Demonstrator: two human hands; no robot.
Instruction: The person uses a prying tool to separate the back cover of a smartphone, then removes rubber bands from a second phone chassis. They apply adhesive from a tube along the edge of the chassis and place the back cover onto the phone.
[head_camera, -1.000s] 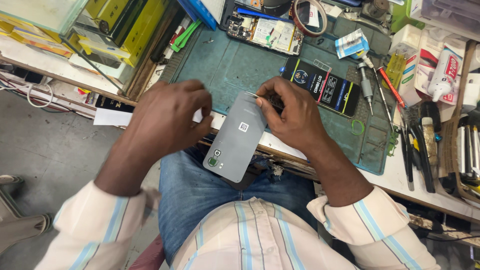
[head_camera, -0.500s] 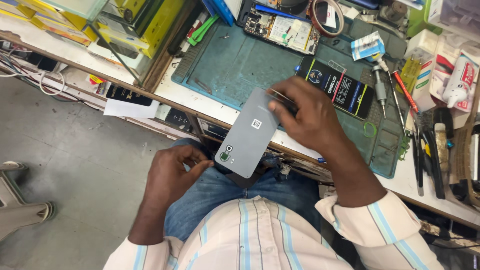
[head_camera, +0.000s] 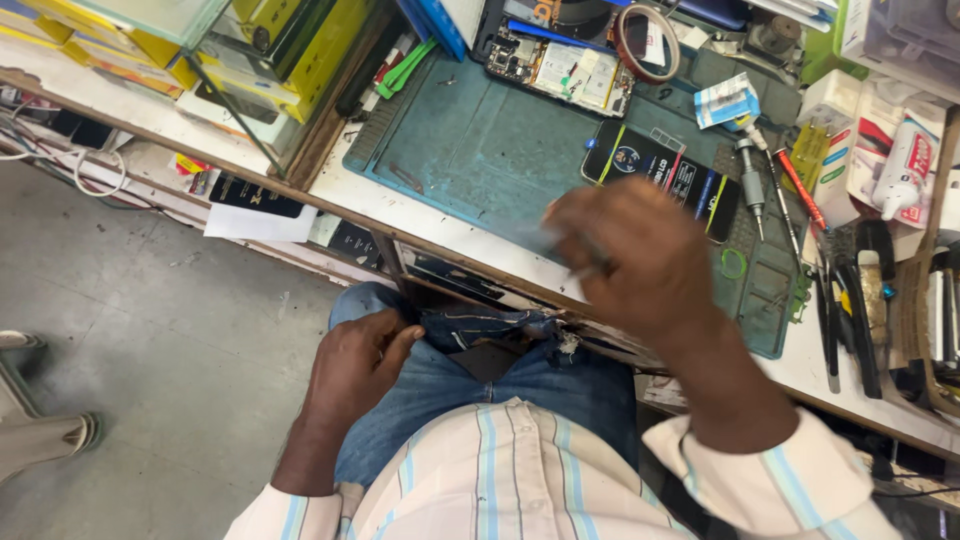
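While one left hand (head_camera: 358, 362) rests loosely curled on the jeans (head_camera: 470, 400), one blurred right hand (head_camera: 630, 250) hovers over the counter (head_camera: 380, 195), its grip unreadable.

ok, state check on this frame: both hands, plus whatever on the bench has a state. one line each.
left hand: resting on the denim lap by the pocket, holds nothing visible
right hand: raised over the bench edge, motion-blurred; grip contents cannot be told
opened phone: back off, circuit board exposed, lying flat
black flat package: lying flat on the mat
teal work mat: flat on the bench
glue tube: capped, lying down
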